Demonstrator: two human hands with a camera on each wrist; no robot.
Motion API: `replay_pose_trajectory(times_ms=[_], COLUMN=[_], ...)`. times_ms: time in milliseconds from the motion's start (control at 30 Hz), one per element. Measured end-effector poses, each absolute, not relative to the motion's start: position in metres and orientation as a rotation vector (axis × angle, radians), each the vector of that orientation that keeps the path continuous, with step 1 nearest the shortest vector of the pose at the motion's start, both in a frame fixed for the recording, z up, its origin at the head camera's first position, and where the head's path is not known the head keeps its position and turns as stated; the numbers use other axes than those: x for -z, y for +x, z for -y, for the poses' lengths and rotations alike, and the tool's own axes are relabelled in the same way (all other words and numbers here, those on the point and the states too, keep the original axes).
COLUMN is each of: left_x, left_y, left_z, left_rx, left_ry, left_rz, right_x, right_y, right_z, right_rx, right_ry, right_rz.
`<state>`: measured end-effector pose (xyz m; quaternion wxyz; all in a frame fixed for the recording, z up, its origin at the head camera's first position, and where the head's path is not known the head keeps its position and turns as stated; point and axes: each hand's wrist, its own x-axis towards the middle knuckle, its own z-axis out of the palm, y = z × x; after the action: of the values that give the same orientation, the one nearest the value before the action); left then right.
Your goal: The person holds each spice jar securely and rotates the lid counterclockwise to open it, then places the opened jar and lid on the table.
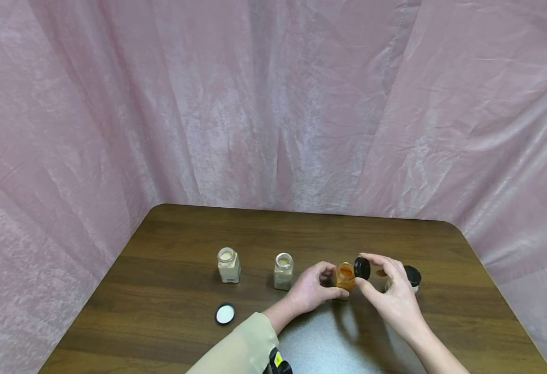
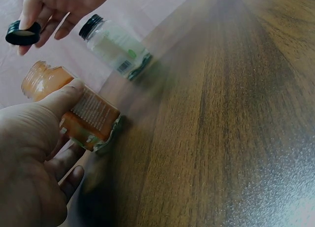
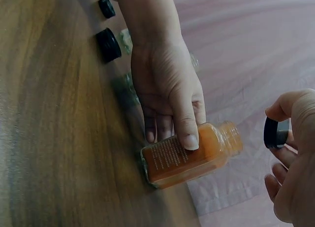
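Observation:
My left hand [image 1: 310, 289] grips a square glass jar of orange powder [image 1: 344, 283] between thumb and fingers. The jar's mouth is uncovered, and printed text shows on its side [image 2: 91, 111] in the left wrist view. Just right of that mouth, my right hand [image 1: 395, 297] pinches a black screw lid [image 1: 363, 268] by its rim, apart from the jar. A capped jar with a black lid [image 1: 412, 276] stands partly hidden behind the right hand. To the left are two uncapped jars of pale powder, a nearer one [image 1: 283, 272] and a farther one [image 1: 229, 266].
A black lid [image 1: 224, 314] lies with its white inside up on the wooden table [image 1: 161, 291]. In the right wrist view a second loose lid [image 3: 108, 45] shows near it. A shiny grey surface [image 1: 320, 343] lies in front, and pink curtains [image 1: 273, 104] hang behind.

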<state>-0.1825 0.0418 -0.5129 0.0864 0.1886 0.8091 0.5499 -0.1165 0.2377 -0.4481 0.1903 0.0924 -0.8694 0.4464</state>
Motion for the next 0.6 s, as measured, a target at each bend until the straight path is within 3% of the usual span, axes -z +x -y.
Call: replay_pose_trajectory(times_ms=[600], left_x=[0.514], left_y=[-0.182], left_z=[-0.042], left_rx=[-1.654], left_ry=[0.581], left_rz=[-2.418], right_x=[0.444], right_y=[-0.087], right_z=[-0.24], right_rx=[-1.214], right_ry=[0.189], right_rz=[2.444])
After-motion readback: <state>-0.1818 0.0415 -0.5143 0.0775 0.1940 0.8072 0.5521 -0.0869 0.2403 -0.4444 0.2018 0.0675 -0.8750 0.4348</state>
